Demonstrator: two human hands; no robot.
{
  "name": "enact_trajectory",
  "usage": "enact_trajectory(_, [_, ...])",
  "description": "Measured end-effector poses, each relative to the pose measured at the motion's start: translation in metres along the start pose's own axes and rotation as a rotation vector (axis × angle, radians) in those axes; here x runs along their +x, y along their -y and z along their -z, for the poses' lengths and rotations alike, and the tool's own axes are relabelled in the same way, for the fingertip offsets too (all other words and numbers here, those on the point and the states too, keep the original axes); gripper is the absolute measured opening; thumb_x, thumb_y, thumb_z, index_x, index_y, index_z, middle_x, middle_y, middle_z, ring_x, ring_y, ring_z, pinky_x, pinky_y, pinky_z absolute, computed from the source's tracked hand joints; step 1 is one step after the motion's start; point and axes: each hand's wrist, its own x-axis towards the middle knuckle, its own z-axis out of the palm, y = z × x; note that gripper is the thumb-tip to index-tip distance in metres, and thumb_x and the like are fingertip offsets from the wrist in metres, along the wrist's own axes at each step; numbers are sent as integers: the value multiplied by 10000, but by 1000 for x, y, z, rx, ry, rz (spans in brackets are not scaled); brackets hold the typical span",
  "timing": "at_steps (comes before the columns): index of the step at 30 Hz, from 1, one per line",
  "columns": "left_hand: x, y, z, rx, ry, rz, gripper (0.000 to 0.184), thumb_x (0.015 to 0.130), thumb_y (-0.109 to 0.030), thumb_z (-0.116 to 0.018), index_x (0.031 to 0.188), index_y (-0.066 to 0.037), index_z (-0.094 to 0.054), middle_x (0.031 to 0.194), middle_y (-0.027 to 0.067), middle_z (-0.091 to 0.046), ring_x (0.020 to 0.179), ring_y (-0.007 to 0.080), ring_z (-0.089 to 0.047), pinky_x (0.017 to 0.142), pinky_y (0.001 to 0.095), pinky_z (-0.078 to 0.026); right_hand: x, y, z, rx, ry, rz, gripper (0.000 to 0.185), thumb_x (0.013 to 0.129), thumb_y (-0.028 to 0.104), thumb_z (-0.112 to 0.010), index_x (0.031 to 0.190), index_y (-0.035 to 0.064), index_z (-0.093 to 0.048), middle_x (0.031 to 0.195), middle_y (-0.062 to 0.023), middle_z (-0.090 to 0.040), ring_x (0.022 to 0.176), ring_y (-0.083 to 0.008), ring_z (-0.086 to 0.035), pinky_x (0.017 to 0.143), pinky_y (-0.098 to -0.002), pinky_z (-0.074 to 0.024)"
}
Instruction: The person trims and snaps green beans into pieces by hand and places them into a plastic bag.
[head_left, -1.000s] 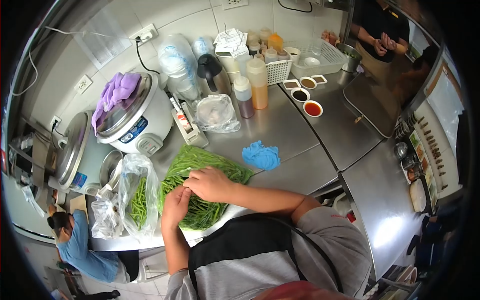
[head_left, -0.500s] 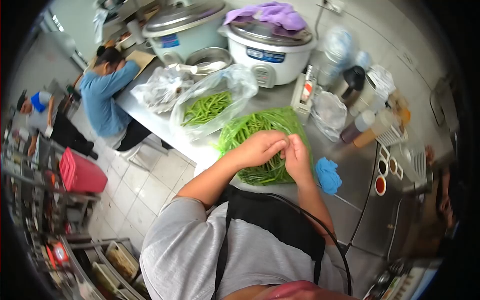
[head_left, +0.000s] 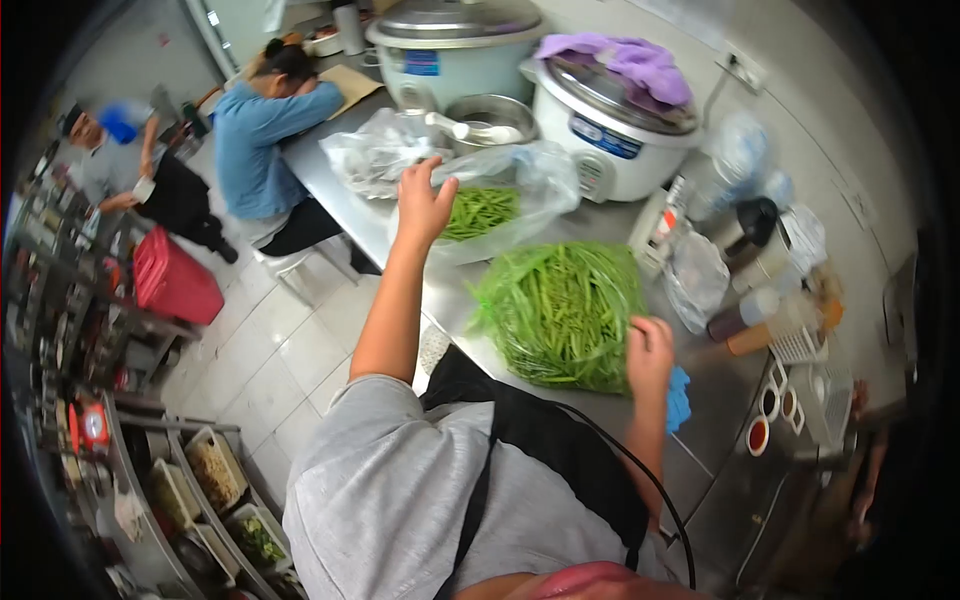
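My left hand (head_left: 425, 205) is raised with its fingers apart, over the near left edge of a clear plastic bag (head_left: 545, 190) that lies open around green beans (head_left: 482, 212). To the right of it, a full green-tinted bag (head_left: 565, 315) of long green vegetables rests on the steel counter. At the right edge of this bag is my right hand (head_left: 650, 355), its fingers curled together on the plastic. A crumpled blue cloth or glove (head_left: 678, 398) lies partly hidden behind my right wrist.
Beyond the bags stand two large rice cookers (head_left: 620, 125), (head_left: 450, 50) and a metal bowl (head_left: 490, 118). Sauce bottles (head_left: 742, 312) and small sauce cups (head_left: 758, 434) are at right. One person (head_left: 265, 140) leans on the counter at left; another person (head_left: 130, 165) stands farther back.
My hands, together over the green bag before, are now apart: the left has moved to the clear bag, the right to the green bag's right edge. The view has swung left.
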Motion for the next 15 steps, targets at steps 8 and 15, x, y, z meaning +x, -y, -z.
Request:
enact_trajectory(8, [-80,54,17,251,19,471,707,733,-354,-589,1288,-72,-253,1245,251,-279,1139,396,-292,932,476,-262,-111,-111,37,-602,18,-360,368,738,203,-556,1070,48,-522,1139,-151,-457,1047,-336,-430,880,-432,-335])
enact_trajectory(15, [-142,18,-29,304,435,526,797,748,-336,-555,1343,-68,-99,1357,255,-108,1253,399,-129,982,546,-141,-128,-105,29,-729,-26,-282,411,723,236,-546,1107,94,-514,1187,-120,-441,1102,-314,-396,918,-454,-283])
